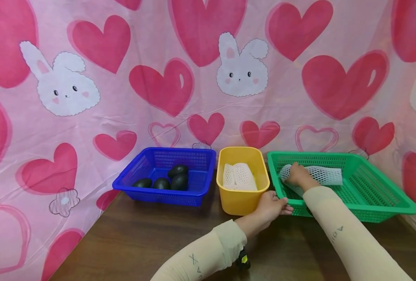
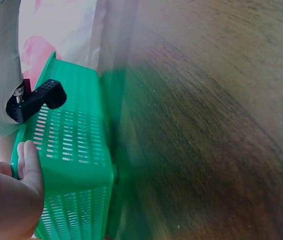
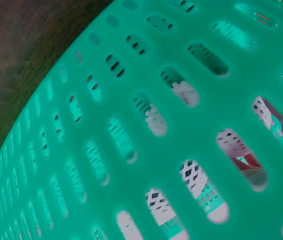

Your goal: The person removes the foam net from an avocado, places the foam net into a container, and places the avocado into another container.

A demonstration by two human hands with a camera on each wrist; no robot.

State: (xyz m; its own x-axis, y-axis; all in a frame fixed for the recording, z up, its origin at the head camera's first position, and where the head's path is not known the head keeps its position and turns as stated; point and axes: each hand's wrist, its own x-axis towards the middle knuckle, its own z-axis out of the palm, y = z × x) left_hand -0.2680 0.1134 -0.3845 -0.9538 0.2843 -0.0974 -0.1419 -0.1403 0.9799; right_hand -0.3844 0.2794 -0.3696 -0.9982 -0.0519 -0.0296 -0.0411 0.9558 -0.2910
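Plainly, a white net (image 1: 284,172) sits at nine o'clock inside the green basket (image 1: 367,189), clamped in the right-hand grip (image 1: 299,175), another net (image 1: 329,176) towards three. The left-hand grip (image 1: 268,205) pinches the rim (image 1: 376,211) at eight; the right sleeve (image 1: 336,224) overhangs it at seven. Towards nine stand the yellow bin (image 1: 239,202), then the blue basket (image 1: 166,198).

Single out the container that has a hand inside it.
The green basket, rightmost in the head view: the right hand is inside it, while the blue basket and yellow bin have no hand in them.
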